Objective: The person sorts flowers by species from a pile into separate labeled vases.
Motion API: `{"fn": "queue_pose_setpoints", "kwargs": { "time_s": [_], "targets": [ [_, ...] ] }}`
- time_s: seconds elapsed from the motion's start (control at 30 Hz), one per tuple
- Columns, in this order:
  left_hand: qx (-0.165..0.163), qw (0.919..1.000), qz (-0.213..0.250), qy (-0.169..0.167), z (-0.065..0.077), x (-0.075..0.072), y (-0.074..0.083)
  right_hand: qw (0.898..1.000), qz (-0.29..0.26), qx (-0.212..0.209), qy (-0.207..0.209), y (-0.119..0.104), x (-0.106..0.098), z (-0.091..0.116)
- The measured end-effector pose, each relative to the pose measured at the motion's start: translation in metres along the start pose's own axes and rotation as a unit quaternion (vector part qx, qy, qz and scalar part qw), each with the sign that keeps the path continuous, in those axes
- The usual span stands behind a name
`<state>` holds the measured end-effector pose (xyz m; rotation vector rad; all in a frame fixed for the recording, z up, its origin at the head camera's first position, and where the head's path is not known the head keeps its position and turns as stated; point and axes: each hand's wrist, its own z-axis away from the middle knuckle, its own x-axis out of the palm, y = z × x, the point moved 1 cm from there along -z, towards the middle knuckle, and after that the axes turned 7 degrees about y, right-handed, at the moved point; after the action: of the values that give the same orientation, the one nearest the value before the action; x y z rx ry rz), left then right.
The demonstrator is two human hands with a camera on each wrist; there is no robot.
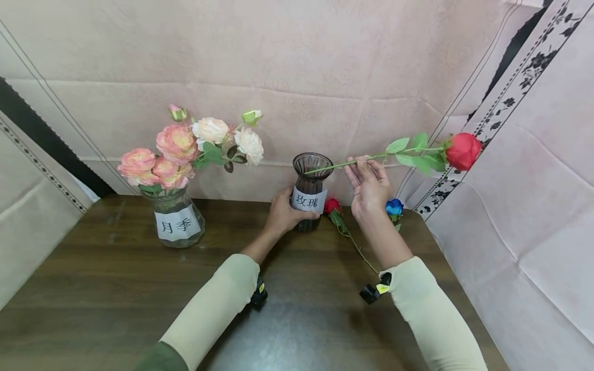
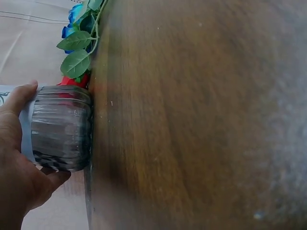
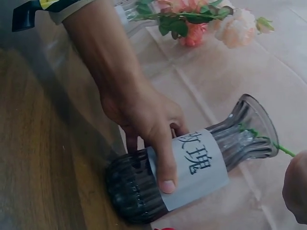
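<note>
My left hand [image 1: 284, 212] grips a dark ribbed glass vase [image 1: 310, 189] with a white paper label; it stands on the brown wooden table [image 1: 139, 288]. The same vase [image 3: 192, 165] and the left hand [image 3: 144, 120] show in the right wrist view, thumb across the label. In the left wrist view the vase base [image 2: 62, 128] sits against my palm. My right hand [image 1: 368, 185] pinches the green stem of a red rose [image 1: 462, 151], held level, with the stem end at the vase mouth.
A clear vase [image 1: 178, 219] of pink and cream flowers [image 1: 185, 149] stands at the back left. A second red rose [image 1: 332, 206] and a blue rose [image 1: 394, 207] lie on the table behind my right hand. Pink cloth walls close in the back and right.
</note>
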<state>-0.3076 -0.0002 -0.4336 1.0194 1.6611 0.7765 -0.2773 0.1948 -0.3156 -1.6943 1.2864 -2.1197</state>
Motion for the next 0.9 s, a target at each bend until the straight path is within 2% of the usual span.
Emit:
{"fn": "queue_pose_setpoints", "kwargs": {
  "time_s": [0.3,0.5,0.6,0.7,0.9],
  "targets": [
    [0.000,0.9998,0.020,0.001,0.001,0.002,-0.002,0.997,0.071,-0.035,-0.015,0.016,0.009,0.005],
    [0.001,0.9997,0.025,0.004,0.002,0.001,-0.002,0.991,0.132,-0.035,-0.010,0.030,0.013,0.009],
    [0.000,0.9996,0.028,0.003,0.002,0.000,-0.001,0.984,0.178,-0.026,-0.014,0.037,0.010,0.012],
    [0.003,0.9994,0.033,0.002,0.003,-0.001,-0.001,0.977,0.210,-0.023,-0.037,0.042,0.004,0.015],
    [0.009,0.9991,0.041,0.001,0.004,-0.002,-0.001,0.972,0.226,-0.012,-0.061,0.046,-0.010,0.022]
  ]
}}
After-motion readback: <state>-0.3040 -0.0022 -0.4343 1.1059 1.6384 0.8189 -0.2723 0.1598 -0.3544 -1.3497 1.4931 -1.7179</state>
